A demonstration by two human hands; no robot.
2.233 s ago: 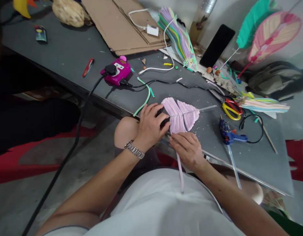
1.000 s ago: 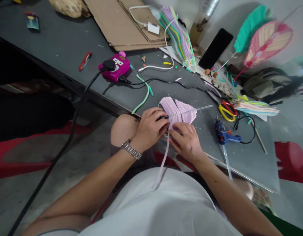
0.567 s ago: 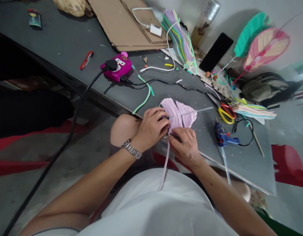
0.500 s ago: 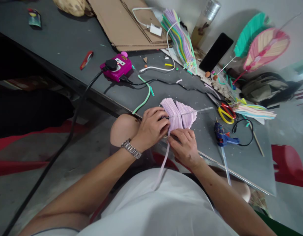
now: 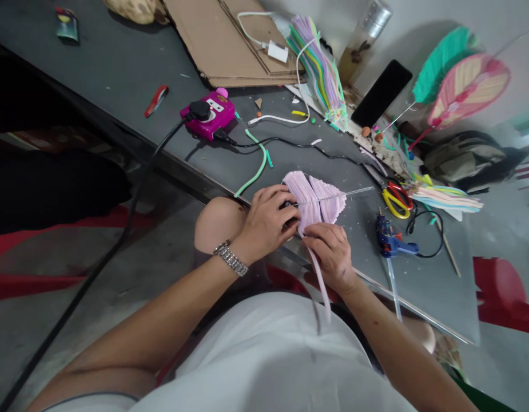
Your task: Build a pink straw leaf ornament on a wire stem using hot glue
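A lilac leaf shape made of pipe cleaners [image 5: 306,197] lies at the table's near edge, with a thin wire stem [image 5: 359,190] running along its middle and out to the right. My left hand [image 5: 273,214] is curled over the leaf's left end, fingers closed on it. At the lower edge, my right hand [image 5: 330,249] pinches a lilac pipe cleaner [image 5: 319,274], whose loose end hangs down in front of my shirt. The fingertips of both hands are close together but apart. What lies beneath my left fingers is partly hidden.
A blue glue gun [image 5: 390,243] and red-yellow scissors [image 5: 397,200] lie to the right. A magenta power adapter [image 5: 210,114] with black cables sits at the left. Behind are cardboard [image 5: 234,51], a pipe cleaner bundle [image 5: 319,71], a phone [image 5: 381,93] and finished leaves [image 5: 468,91].
My right hand has moved slightly right, and the loose end of the pipe cleaner has swung from left to right. My left hand stays on the leaf.
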